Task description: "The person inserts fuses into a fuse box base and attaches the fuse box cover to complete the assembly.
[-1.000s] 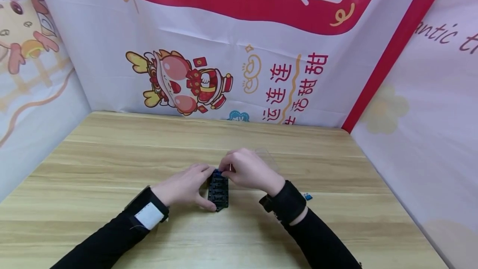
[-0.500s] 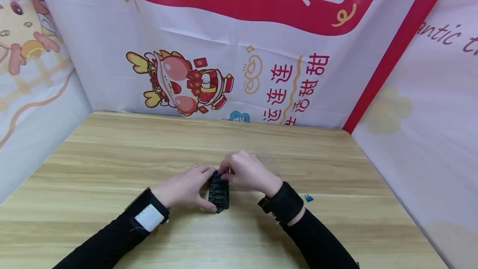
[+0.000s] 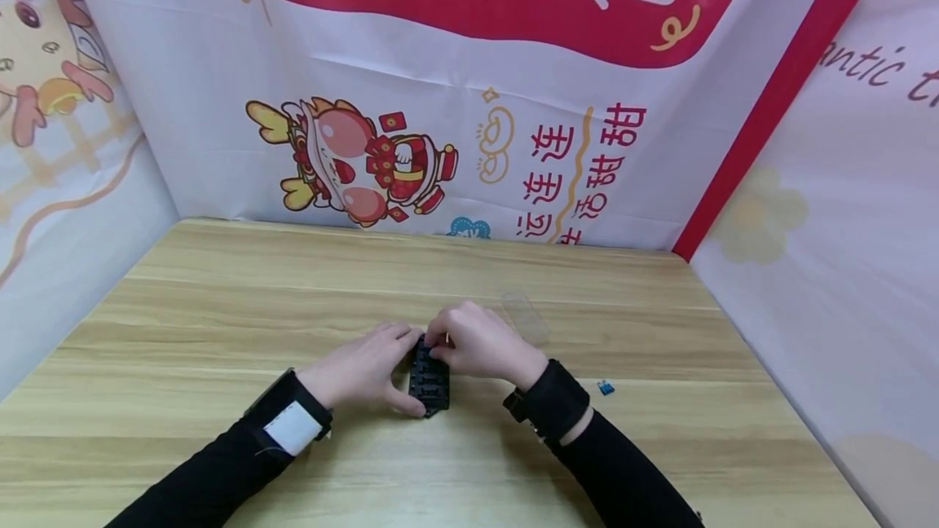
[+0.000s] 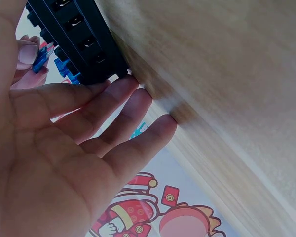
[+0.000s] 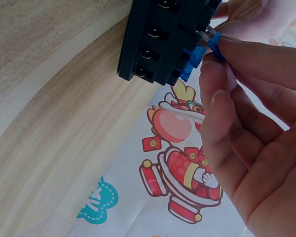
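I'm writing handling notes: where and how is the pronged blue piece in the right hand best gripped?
I'd pinch the blue piece by its blue body, coming from the side away from the black block. Its metal prongs stick out toward the block, so this grip should leave them uncovered; the right hand pinches it that way.

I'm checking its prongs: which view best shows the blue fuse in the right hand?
The right wrist view: the blue fuse and its prongs appear large in the right hand. Left wrist shows it smaller; in the head view I can't make it out.
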Demonstrator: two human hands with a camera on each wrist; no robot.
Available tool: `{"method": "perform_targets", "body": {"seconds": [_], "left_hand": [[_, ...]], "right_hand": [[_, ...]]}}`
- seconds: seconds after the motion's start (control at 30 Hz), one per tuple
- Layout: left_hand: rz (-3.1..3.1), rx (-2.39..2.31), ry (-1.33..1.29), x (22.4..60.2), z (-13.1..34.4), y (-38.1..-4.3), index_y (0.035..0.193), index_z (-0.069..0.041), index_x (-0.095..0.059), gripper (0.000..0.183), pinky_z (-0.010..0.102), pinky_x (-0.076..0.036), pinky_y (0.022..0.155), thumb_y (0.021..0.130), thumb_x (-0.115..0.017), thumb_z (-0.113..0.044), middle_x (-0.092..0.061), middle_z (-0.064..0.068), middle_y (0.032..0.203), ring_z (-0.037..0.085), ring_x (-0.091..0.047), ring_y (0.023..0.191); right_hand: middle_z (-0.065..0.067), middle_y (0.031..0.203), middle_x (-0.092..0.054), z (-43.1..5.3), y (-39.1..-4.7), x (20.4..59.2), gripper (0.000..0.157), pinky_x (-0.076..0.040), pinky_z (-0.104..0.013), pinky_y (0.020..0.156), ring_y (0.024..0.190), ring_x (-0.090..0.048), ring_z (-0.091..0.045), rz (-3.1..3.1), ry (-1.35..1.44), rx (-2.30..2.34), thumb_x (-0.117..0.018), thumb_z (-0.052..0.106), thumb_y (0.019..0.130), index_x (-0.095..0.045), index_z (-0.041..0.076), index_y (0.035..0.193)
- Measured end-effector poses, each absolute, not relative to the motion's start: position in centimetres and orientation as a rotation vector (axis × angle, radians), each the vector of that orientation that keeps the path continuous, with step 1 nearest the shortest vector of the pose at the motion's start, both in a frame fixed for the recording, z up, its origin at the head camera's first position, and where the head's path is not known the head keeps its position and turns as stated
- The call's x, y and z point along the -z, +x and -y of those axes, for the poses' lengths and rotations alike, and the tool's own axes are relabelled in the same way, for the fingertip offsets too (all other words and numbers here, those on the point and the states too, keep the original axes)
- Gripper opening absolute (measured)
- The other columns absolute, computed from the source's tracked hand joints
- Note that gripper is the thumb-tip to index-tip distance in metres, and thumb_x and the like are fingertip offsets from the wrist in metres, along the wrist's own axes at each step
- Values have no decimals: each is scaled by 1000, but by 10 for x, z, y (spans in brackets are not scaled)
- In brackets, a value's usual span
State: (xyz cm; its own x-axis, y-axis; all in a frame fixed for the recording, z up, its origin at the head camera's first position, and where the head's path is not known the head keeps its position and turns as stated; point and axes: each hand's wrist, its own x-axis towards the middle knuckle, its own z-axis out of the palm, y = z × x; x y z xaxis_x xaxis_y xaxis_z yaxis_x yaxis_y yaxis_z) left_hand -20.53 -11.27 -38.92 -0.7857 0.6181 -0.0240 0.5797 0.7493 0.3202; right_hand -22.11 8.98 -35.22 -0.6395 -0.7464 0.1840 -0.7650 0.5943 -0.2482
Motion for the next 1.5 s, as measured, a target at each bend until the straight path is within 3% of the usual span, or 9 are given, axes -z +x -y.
{"method": "perform_targets", "body": {"seconds": [1.5], "left_hand": [[-2817, -472, 1003, 387, 114, -205, 143, -12, -42, 98, 33, -36, 99, 66, -71, -67, -45, 5, 136, 19, -41, 121]], "right_hand": [[9, 85, -66, -85, -221, 360, 8, -44, -9, 67, 80, -59, -1, 2718, 1301, -405, -71, 11, 84, -76, 14, 89]]}}
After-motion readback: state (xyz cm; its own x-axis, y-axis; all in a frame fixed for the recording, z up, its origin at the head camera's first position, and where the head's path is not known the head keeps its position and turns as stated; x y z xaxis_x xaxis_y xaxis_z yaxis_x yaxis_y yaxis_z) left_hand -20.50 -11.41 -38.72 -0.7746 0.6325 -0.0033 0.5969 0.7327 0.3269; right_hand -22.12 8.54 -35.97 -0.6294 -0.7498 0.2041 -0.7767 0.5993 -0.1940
